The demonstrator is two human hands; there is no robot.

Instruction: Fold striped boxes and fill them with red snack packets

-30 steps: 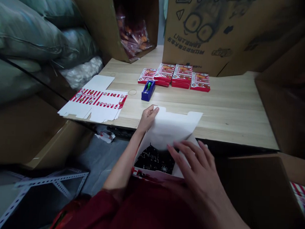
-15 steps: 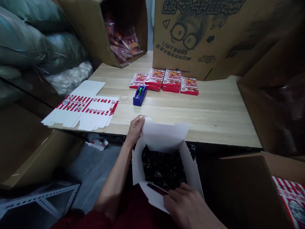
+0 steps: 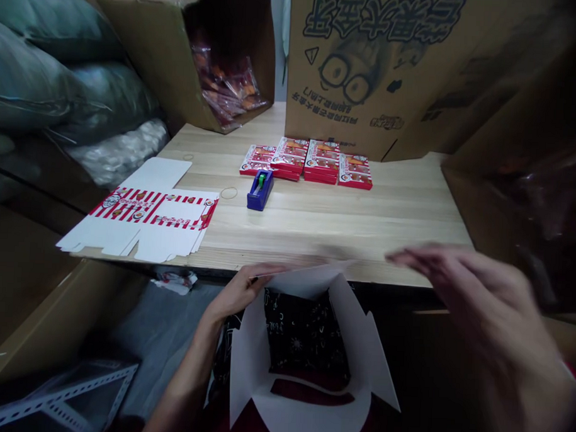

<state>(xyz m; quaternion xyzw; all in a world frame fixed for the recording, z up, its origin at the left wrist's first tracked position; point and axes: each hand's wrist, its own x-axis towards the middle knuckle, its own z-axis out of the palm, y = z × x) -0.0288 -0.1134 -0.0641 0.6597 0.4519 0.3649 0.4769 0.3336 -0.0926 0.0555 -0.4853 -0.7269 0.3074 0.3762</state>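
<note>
A white folded carton point(image 3: 359, 332) stands open towards me at the table's front edge, its flaps spread outward. Black cloth with white doodles point(image 3: 303, 336) shows inside its walls. The near flap has a long curved cut-out with dark red showing through. My left hand point(image 3: 245, 290) grips the carton's far left side, its fingers reaching along the far flap. Off to the right, my right hand point(image 3: 474, 304) is raised apart from the carton, blurred, with fingers stretched out and nothing visible in them.
Flat red-and-white striped cartons point(image 3: 141, 223) lie stacked at the table's left. A blue tape dispenser point(image 3: 260, 191) stands mid-table, with several small red boxes point(image 3: 322, 162) behind it. A cardboard box point(image 3: 147, 47) holds plastic-wrapped packets point(image 3: 231, 88). A large printed cardboard box point(image 3: 368, 74) stands behind.
My right hand has let go of the near flap and swung up to the right. The near flap now leans outward towards me. My left hand stays at the far flap, slightly lower in view.
</note>
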